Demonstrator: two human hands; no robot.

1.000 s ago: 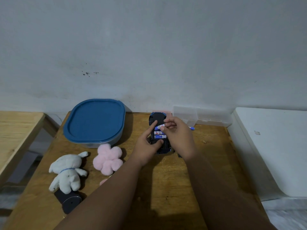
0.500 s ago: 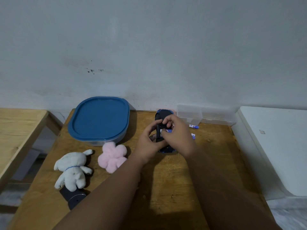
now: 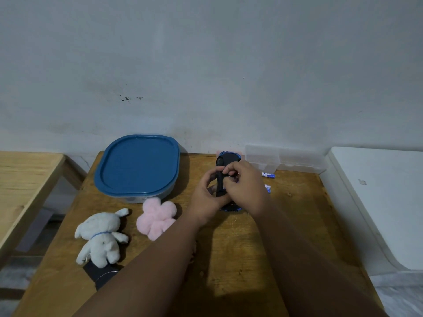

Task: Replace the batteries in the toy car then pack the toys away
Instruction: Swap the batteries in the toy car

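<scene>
near the wall [image 3: 206,65], left hand [image 3: 207,199] and right hand [image 3: 246,187] grip the upturned toy car [image 3: 229,160], black-bellied, blue-edged.

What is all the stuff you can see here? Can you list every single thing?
toy car: 1, black with blue edges, upside down at the table's back, in both hands
batteries: 2, blue and white, loose on the table right of the car
container: 1, clear with blue lid, back left
pink plush: 1, pink, in front of the container
white plush animal: 1, white with blue collar, front left
black object: 1, black, partly under the white plush animal
clear box: 1, see-through, by the wall
table: 1, brown wood
side table: 1, light wood, far left
white surface: 1, far right
left hand: 1, grips the car
right hand: 1, fingers curled on the car's underside
</scene>
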